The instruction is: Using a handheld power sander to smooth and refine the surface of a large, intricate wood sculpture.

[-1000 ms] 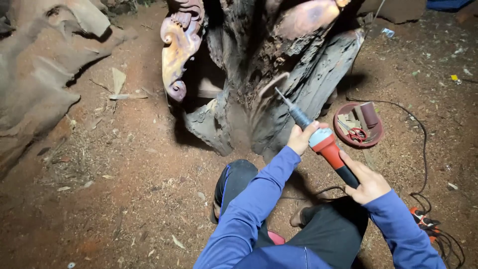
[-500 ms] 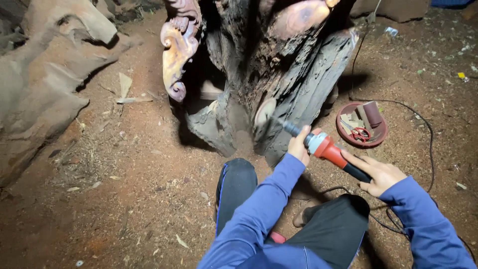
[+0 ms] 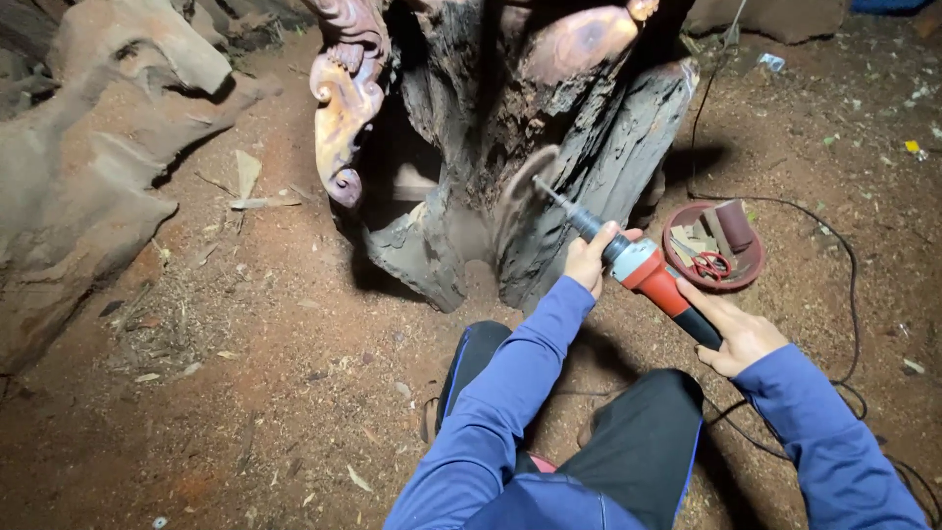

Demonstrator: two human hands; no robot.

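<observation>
Red-bodied, black-handled rotary grinder (image 3: 643,270) sat clenched in both left hand (image 3: 587,257) and right hand (image 3: 736,334), its bit touching the half-carved dark wooden stump (image 3: 549,128), mostly rough.

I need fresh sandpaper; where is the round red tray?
In the head view the round red tray lies on the dirt at right, beside the dark carved tree stump, just beyond the red power grinder.

I see no packages, labels, signs or screens around me here. The nearest thing to a container is the round reddish-brown dish (image 3: 751,270) on the dirt just beyond my right hand (image 3: 738,332); it is open and bears no label I can make out. A small pale scrap (image 3: 772,62) lies farther off, too small to tell.
</observation>
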